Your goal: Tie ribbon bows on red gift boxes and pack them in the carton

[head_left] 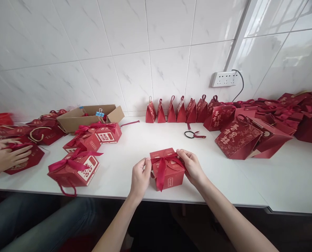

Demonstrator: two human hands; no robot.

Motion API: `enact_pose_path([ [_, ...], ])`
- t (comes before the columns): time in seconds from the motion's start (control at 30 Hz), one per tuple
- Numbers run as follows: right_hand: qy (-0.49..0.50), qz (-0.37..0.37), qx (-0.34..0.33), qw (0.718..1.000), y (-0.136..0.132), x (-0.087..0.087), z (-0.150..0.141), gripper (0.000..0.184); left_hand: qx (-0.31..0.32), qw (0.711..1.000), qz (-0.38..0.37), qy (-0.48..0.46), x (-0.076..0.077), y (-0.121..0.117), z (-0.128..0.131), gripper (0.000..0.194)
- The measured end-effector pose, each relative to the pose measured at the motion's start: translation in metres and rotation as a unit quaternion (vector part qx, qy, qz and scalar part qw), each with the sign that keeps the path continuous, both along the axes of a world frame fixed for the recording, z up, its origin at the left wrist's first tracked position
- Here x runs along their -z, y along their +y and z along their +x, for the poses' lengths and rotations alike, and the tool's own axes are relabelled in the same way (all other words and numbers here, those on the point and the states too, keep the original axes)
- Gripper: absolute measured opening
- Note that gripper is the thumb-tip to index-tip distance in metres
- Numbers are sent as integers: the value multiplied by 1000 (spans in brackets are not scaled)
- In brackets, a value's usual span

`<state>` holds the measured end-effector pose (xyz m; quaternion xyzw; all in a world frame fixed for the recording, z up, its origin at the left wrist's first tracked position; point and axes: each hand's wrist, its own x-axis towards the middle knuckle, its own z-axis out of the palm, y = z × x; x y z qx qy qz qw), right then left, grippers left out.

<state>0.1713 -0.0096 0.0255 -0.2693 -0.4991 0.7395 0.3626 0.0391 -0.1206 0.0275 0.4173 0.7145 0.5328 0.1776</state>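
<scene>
A red gift box [175, 178] with gold print stands on the white table in front of me. Across its top runs a dark red ribbon [161, 171], tied in a bow with one tail hanging down the front. My left hand [140, 176] pinches the ribbon at the box's left side, thumb against fingers. On the right, my right hand [191, 166] pinches the bow's other side near the top edge. Both hands are closed, and the parts of the ribbon inside the fingers are hidden.
Left of me sit several bow-tied boxes [89, 171] and an open cardboard carton [75, 122]. A co-worker's hands [10, 157] touch another box there. Small triangular boxes [171, 113] line the wall; larger red boxes [237, 138] crowd the right. A black loop [189, 134] lies behind my box.
</scene>
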Motion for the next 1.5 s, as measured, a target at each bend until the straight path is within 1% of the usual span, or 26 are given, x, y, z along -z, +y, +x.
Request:
enact_pose_path([
  [0.1, -19, 16, -27, 999, 4, 0, 6, 46, 25, 998, -9, -53, 2, -1, -5, 40],
  [0.17, -45, 70, -68, 994, 10, 1, 15, 46, 41, 996, -13, -79, 1, -1, -13, 43],
  [0.2, -52, 102, -90, 989, 13, 1, 21, 51, 35, 996, -14, -85, 0, 0, -17, 44],
  [0.27, -54, 159, -142, 975, 17, 1, 31, 78, 13, 995, -24, -93, -4, 1, -22, 48],
  [0.33, -63, 208, -209, 953, 17, 0, 38, 109, 27, 991, -62, -117, -10, 4, -22, 61],
  [0.37, -77, 225, -239, 941, 16, -1, 40, 119, 55, 986, -84, -132, -13, 6, -20, 70],
  [0.43, -115, 237, -272, 926, 14, -3, 40, 124, 114, 976, -112, -151, -18, 8, -15, 81],
  [0.53, -161, 261, -240, 921, 10, -3, 38, 114, 162, 969, -96, -162, -19, 6, -6, 86],
  [0.6, -158, 330, -179, 913, 8, 1, 37, 110, 187, 966, -66, -164, -17, 3, -4, 84],
  [0.7, -120, 447, -90, 882, 6, 9, 41, 104, 218, 968, -21, -125, -13, -2, -4, 87],
  [0.77, -106, 490, -56, 863, 4, 13, 45, 95, 241, 965, -6, -102, -9, -4, -5, 91],
  [0.8, -105, 495, -45, 861, 4, 14, 48, 90, 260, 961, -5, -98, -6, -4, -5, 91],
  [0.83, -100, 482, -29, 870, 3, 14, 50, 87, 280, 955, -6, -97, -3, -4, -6, 91],
  [0.9, -85, 419, 23, 904, 3, 12, 53, 87, 313, 946, -11, -89, 6, -5, -8, 91],
  [0.97, -62, 317, 60, 945, 3, 6, 56, 82, 316, 945, -16, -80, 17, -6, -10, 90],
  [1.0, -43, 242, 53, 968, 3, 2, 58, 75, 306, 948, -11, -84, 22, -6, -11, 89],
  [1.03, -20, 156, 24, 987, 3, -1, 60, 66, 293, 951, -2, -96, 26, -6, -12, 87],
  [1.07, 6, 63, -20, 998, 2, -5, 61, 60, 279, 953, 11, -114, 29, -6, -13, 84],
  [1.13, 67, -102, -103, 987, 1, -11, 64, 61, 257, 953, 34, -154, 32, -5, -16, 76],
  [1.17, 85, -141, -128, 978, 0, -12, 65, 63, 251, 952, 43, -172, 32, -5, -17, 73],
  [1.23, 95, -148, -142, 974, -3, -12, 66, 65, 251, 946, 56, -196, 32, -3, -18, 68],
  [1.3, 73, -77, -115, 988, -7, -10, 65, 68, 252, 943, 80, -204, 33, -2, -19, 71],
  [1.37, 14, 63, -58, 996, -12, -5, 63, 70, 259, 942, 107, -186, 31, -4, -20, 86],
  [1.4, -24, 146, -28, 989, -15, -3, 61, 72, 264, 944, 114, -162, 29, -5, -20, 95],
  [1.43, -63, 225, -8, 972, -17, 0, 60, 75, 269, 948, 112, -129, 26, -8, -20, 101],
  [1.5, -127, 347, 3, 929, -20, 6, 57, 84, 270, 958, 81, -50, 19, -14, -19, 108],
])
